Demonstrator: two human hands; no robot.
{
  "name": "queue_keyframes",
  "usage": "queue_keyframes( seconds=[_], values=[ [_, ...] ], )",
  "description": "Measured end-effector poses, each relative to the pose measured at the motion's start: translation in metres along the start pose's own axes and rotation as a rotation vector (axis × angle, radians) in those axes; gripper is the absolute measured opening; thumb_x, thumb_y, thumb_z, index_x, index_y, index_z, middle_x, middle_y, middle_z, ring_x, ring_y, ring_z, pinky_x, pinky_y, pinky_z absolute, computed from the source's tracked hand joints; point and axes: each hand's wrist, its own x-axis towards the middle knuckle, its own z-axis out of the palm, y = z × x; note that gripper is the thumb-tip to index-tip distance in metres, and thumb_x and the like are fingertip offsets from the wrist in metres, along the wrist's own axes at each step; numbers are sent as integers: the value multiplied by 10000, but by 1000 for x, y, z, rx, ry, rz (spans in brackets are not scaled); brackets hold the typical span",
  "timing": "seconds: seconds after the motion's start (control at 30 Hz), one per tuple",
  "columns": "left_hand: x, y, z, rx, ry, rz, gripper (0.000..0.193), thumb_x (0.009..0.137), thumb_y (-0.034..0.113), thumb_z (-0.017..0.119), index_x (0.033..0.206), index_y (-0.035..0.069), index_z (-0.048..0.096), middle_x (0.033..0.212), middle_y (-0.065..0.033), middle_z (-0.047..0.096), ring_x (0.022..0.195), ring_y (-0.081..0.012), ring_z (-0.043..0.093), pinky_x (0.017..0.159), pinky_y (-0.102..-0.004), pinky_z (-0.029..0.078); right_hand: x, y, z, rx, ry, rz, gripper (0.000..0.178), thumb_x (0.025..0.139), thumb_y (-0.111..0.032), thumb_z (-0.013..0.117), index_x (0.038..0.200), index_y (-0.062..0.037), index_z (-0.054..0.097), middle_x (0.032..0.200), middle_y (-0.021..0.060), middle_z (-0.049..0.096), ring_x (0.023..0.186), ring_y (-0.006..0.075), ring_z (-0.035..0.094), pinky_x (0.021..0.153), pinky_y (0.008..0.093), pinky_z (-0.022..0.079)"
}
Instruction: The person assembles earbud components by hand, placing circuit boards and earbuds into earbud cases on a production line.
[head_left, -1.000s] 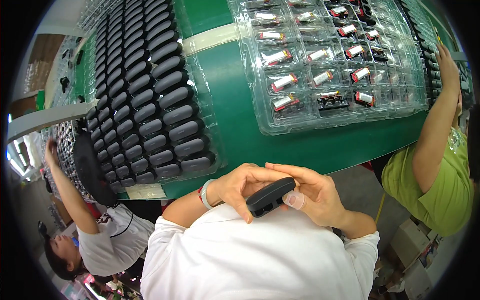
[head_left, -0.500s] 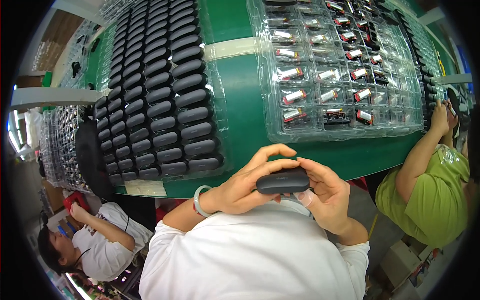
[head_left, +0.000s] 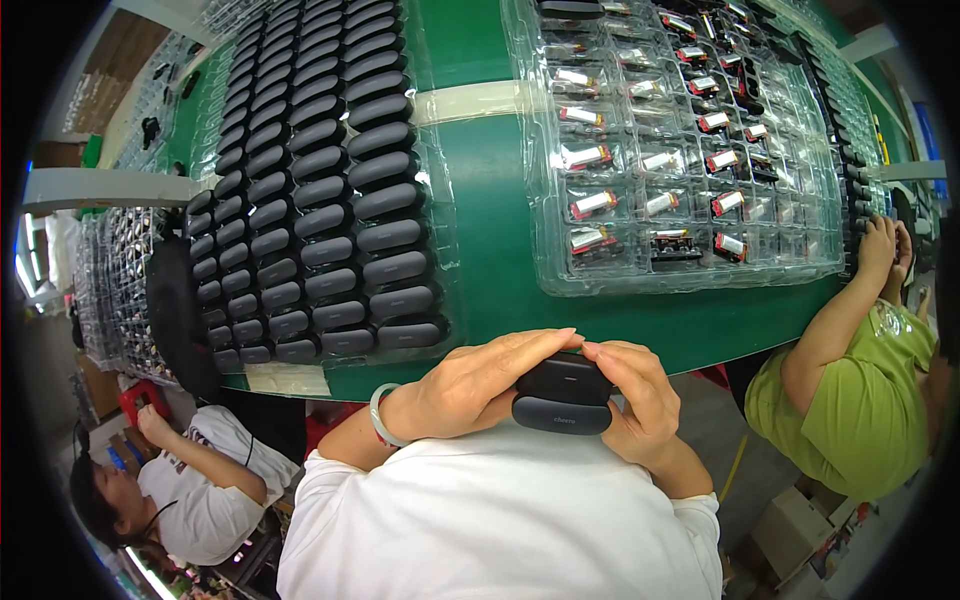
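Note:
Close to my chest, a black oval case (head_left: 563, 416) is held between my two hands, with its rounded lid side toward me and a second dark part with a small light mark showing beyond it. It looks opened along its long side. My left hand (head_left: 470, 385) grips its left end, fingers stretched along the far edge. Around the right end are the fingers of my right hand (head_left: 640, 395), thumb low beside the lid. The fingertips of both hands nearly meet at the far edge. What lies inside the case is hidden from view.
Rows of similar black cases fill a clear tray (head_left: 445, 300) on the green table (head_left: 480, 190). Right of it, a clear compartment tray (head_left: 690, 280) holds small red, white and black parts. Co-workers sit at left, in a white shirt (head_left: 215, 490), and right, in a green shirt (head_left: 850, 400).
The case has gone from looking closed to looking opened, its lid swung down toward me. Both hands have lowered slightly, and my right thumb has shifted from under the case to its right side.

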Motion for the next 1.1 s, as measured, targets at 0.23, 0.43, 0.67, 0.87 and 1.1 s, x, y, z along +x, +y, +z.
queue_keyframes(
  seconds=[0.23,0.43,0.67,0.87,1.1],
  values=[
    [-1,0,-5,53,-60,51,519,706,-27,682,1191,-59,500,1113,-208,588,1002,-317,608,795,-342,539,4,-5,2,-6,-8,68,598,550,218,573,1127,65,542,1086,202,573,943,318,606,792,350,516],
    [3,8,-8,181,-95,117,557,616,-161,589,1161,-87,507,1069,-217,596,952,-312,624,714,-309,561,8,-14,-4,-90,-104,54,555,589,204,592,1128,86,534,1109,226,558,957,321,596,807,346,512],
    [0,2,0,188,-16,150,510,579,-183,549,1083,-107,547,1006,-219,611,892,-311,639,693,-316,561,8,-15,-2,-83,-112,102,621,508,214,551,1118,102,528,1088,225,561,941,335,594,787,361,508],
    [-8,-30,19,263,91,87,540,549,-192,518,1077,-88,560,962,-208,619,845,-312,647,680,-334,554,-4,24,18,-136,32,111,594,518,177,589,1095,46,549,1011,174,586,850,320,594,714,361,496],
    [-1,-28,7,74,13,-166,483,673,-58,674,1138,-39,548,1002,-196,612,853,-304,634,685,-311,534,12,21,2,-15,-110,300,489,629,92,664,1101,20,561,999,157,602,858,266,621,706,324,515]
  ],
)
